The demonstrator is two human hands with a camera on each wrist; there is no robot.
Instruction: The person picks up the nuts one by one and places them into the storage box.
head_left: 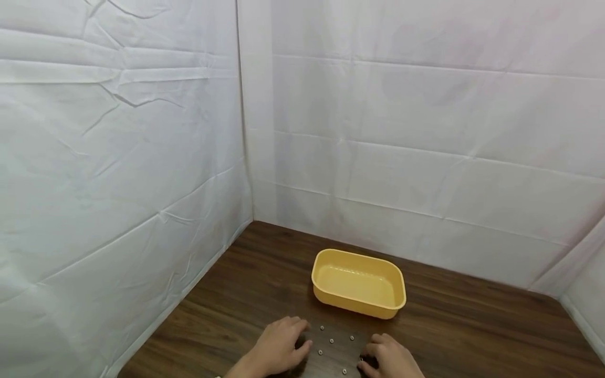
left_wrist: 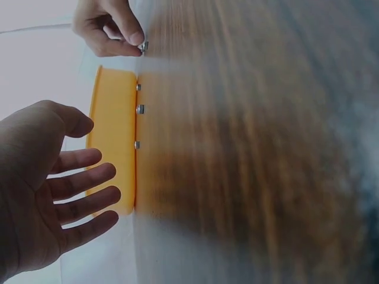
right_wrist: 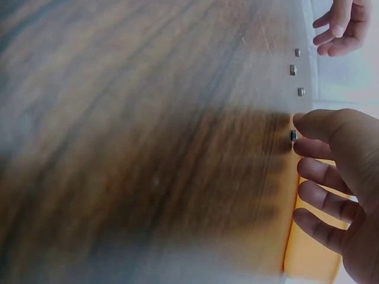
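Note:
Several small metal nuts (head_left: 332,341) lie scattered on the dark wooden table between the two hands. My right hand (head_left: 389,359) pinches one nut (right_wrist: 294,135) between thumb and forefinger, low at the tabletop. Its other fingers are loosely bent and hold nothing. To the left of the scattered nuts is my left hand (head_left: 279,346), with relaxed, spread fingers and nothing in its grasp. In the left wrist view, the palm of the left hand (left_wrist: 41,183) faces the nuts without touching them.
Behind the nuts stands a yellow rectangular basin (head_left: 359,304), with nothing seen inside. The wooden table (head_left: 482,325) extends to both sides. White cloth walls (head_left: 425,173) rise at the back, left and right.

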